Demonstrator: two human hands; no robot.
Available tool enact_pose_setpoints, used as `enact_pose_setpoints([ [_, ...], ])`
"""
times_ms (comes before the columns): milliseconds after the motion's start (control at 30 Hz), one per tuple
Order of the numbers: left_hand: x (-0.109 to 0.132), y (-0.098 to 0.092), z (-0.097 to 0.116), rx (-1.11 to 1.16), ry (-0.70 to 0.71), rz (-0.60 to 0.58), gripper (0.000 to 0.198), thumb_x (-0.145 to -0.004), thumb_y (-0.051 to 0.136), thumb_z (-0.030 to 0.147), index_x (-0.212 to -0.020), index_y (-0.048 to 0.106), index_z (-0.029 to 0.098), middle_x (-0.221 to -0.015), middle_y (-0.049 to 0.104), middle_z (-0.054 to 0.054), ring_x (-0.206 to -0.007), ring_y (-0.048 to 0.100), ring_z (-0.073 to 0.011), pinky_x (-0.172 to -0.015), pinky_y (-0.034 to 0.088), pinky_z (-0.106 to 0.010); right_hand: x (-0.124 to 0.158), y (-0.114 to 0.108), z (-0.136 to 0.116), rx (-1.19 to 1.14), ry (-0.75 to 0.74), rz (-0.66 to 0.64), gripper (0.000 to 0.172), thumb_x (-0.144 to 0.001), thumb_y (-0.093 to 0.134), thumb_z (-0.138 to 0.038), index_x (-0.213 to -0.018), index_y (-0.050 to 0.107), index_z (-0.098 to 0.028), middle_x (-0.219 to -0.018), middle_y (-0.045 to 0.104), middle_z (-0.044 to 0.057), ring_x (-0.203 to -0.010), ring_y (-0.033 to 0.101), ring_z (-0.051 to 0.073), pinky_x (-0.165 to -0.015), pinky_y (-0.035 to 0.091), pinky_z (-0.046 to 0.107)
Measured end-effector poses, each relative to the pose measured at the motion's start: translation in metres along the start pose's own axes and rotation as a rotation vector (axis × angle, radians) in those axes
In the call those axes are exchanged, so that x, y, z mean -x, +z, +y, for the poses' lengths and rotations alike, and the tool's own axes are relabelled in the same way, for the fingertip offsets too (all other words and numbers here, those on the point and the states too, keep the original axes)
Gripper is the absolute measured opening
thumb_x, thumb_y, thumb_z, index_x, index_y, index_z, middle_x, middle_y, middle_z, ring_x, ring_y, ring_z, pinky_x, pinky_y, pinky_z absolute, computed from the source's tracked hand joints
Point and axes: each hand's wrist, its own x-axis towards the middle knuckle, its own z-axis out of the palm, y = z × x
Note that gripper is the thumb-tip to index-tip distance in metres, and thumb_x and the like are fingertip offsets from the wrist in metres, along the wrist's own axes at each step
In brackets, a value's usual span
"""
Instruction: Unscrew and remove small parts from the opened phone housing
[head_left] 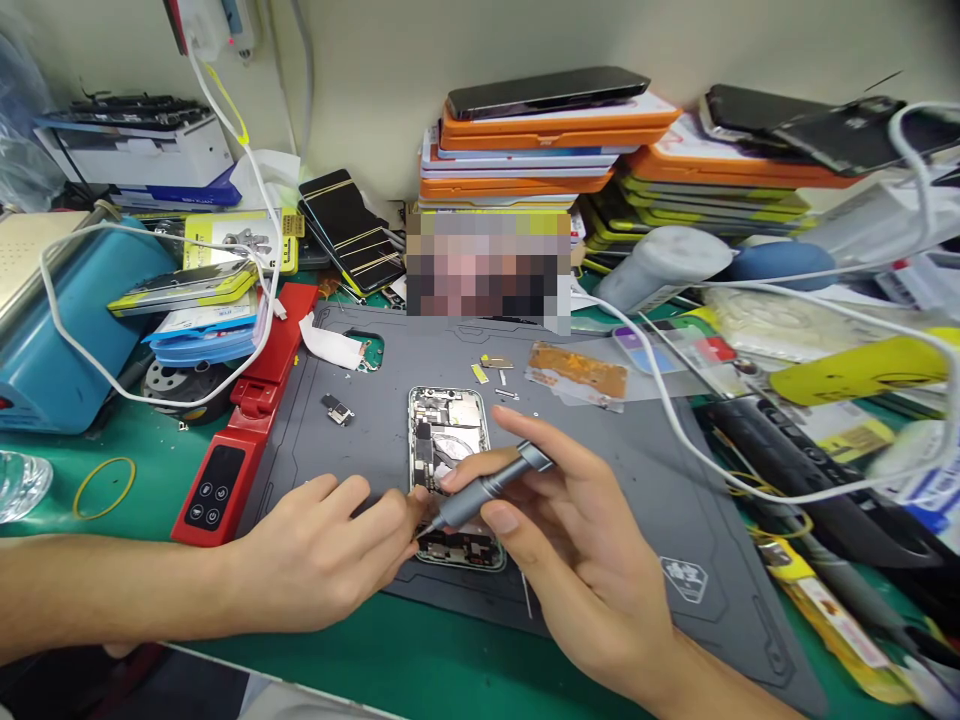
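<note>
Right hand (600, 545): part-open, fingers gripping grey precision screwdriver (486, 490). Left hand (319, 555): curled beside opened smartphone (448, 440); grip unclear.

opened phone (465, 410): 1 | left hand (330, 550): 1, at phone's left | right hand (592, 530): 1, at phone's right | grey screwdriver (480, 497): 1, over phone | grey mat (360, 410): 1, under phone | red button device (225, 485): 1, left of phone | stacks with orange cases (517, 187): 2, beyond phone
</note>
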Motion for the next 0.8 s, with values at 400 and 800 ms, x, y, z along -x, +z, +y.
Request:
enact_pose_setpoints([
  [400, 0.0002, 0.0004, -0.0004, -0.007, 0.006, -0.015, 0.015, -0.106, 0.067, 0.019, -0.114, 0.075, 0.01, -0.092, 0.068, -0.002, -0.07, 0.05, -0.0201, -0.053, 0.036, -0.039, -0.0004, 0.0, -0.001, -0.001, 0.014, 0.0, 0.049, -0.115, 0.051, -0.021, -0.161, 0.047, -0.04, -0.115, 0.078, 0.003, -0.1, 0.079, 0.015, -0.084, 0.071, 0.026],
  [800, 0.0004, -0.0011, 0.0, -0.011, 0.008, -0.02, 0.014, -0.106, 0.067, 0.019, -0.114, 0.075, 0.011, -0.094, 0.069, -0.003, -0.07, 0.05, -0.0199, -0.055, 0.036, -0.038, -0.0017, 0.0004, -0.0002, 0.045, -0.018, -0.007, 0.051, -0.114, 0.051, -0.018, -0.162, 0.046, -0.034, -0.114, 0.078, 0.005, -0.1, 0.08, 0.018, -0.081, 0.072, 0.029],
])
